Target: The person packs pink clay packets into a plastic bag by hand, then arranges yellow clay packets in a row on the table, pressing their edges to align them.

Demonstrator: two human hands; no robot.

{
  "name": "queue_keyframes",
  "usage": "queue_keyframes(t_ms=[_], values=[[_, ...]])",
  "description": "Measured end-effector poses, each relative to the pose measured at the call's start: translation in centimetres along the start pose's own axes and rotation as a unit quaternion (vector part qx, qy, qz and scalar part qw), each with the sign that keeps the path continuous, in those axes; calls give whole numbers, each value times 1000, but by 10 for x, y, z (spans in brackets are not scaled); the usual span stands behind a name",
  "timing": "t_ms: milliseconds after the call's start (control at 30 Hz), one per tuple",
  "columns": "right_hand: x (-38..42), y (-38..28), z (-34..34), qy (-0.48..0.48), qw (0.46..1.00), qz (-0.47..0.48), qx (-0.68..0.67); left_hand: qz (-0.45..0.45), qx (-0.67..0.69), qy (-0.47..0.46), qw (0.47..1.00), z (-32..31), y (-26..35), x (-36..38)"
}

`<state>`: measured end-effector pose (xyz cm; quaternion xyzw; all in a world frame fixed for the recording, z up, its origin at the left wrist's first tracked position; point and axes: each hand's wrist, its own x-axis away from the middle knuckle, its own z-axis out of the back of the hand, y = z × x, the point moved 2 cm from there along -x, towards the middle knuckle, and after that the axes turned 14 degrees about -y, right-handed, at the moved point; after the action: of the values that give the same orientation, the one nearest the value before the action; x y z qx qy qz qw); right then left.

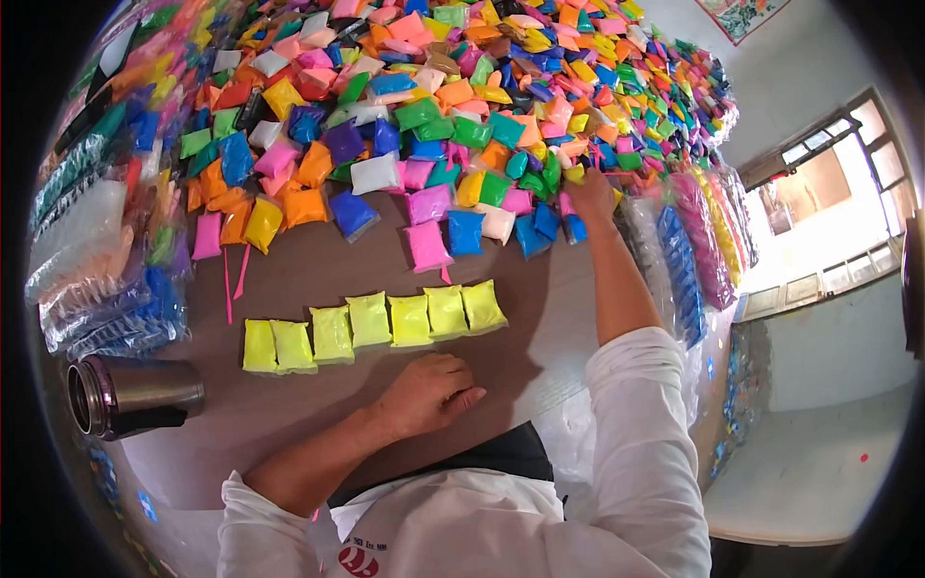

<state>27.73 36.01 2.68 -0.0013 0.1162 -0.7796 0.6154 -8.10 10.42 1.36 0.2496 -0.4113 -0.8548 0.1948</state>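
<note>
My left hand (426, 393) rests on the brown table with its fingers curled in; nothing shows in it. Just beyond it lies a slightly curved row of several bright yellow packets (410, 320), small clear bags with soft-looking filling. My right hand (592, 198) reaches to the near edge of a big heap of coloured packets (472, 132). Its fingers are bent against a small yellow packet (574, 174) there and seem to pinch it; the fingertips are partly hidden. Pink and blue packets (575, 227) lie right beside that hand.
A steel flask (135, 395) lies on its side at the left. Bundles of clear-wrapped packets are stacked at the left (82, 250) and right (682, 275) of the heap. Two thin pink strips (241, 272) lie near the heap's edge. A bright window (809, 207) is at the right.
</note>
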Motion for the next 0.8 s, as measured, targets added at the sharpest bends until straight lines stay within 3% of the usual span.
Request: queue_keyframes(t_ms=[100, 200, 233, 300, 400, 500, 567, 633, 800], values=[[-7, 14, 0, -11, 999, 13, -52, -1, -1, 1, 1000, -1, 0, 0], [7, 18, 15, 84, 980, 99, -153, 9, -22, -10, 1000, -1, -2, 1], [13, 20, 19, 67, 952, 101, -280, 9, -22, -3, 1000, -1, 0, 1], [29, 14, 30, 30, 849, 98, -519, 11, -19, -5, 1000, 0, 2, 0], [92, -23, 62, -74, 749, 104, -650, 19, -6, -27, 999, 1, 1, 0], [169, -49, 63, -168, 703, 42, -689, 39, -8, -52, 998, 4, -2, 1], [215, -50, 41, -258, 680, 40, -685, 40, 42, -29, 998, 3, 0, 2], [258, -63, 29, -323, 617, 76, -714, 36, 57, -18, 998, 4, -2, 1], [316, -90, 23, -356, 615, 47, -702, 80, 72, -55, 993, 7, 0, 1]])
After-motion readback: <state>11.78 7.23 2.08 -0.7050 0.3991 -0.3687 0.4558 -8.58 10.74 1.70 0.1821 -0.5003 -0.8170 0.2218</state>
